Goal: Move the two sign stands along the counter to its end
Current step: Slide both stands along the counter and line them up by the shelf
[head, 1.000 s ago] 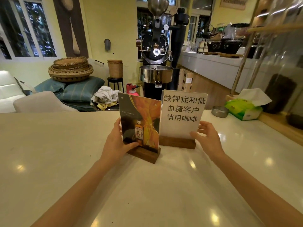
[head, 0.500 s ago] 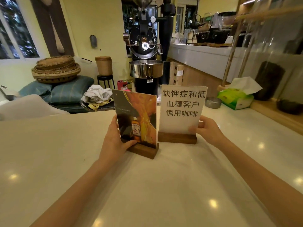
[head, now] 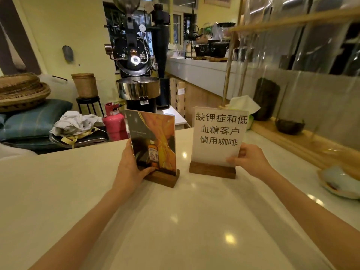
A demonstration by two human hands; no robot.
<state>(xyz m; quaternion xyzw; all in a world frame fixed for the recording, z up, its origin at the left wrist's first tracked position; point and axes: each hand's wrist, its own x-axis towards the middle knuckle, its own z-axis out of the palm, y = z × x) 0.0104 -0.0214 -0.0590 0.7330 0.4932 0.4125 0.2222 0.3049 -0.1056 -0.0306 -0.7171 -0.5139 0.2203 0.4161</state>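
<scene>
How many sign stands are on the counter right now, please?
2. The picture stand is in the left hand; the text stand is in the right hand. None seem hidden.

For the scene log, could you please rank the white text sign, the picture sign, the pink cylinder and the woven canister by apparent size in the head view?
1-2. white text sign and picture sign: look alike, unranked.
3. pink cylinder, partly hidden.
4. woven canister, farther off, so true size unsure.

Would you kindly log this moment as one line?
left hand: grips picture sign stand | right hand: grips white text sign stand | both upright on pale counter
</scene>
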